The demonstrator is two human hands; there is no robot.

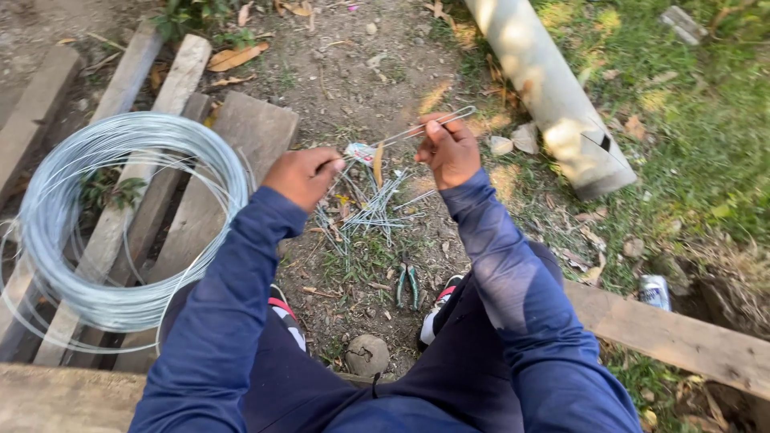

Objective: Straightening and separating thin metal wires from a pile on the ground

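Head view looks down on a seated person in blue sleeves, both hands raised over bare dirt. Right hand (449, 148) pinches a thin bent length of silvery steel wire (437, 122), whose looped end juts right, past the fingers. Left hand (303, 176) is clenched around the same wire's other end, just left of a small crumpled wrapper (361, 151). Below the hands lies a loose pile of cut wire pieces (373, 210) on the ground, and nearer, between the shoes, green-handled pliers (407, 287). A large coil of grey wire (112, 220) rests on weathered wooden planks (249, 132) at left, its rim just beside the left elbow. A pale concrete pipe (553, 96) slants far right, well apart, leaving open dirt around the pile.
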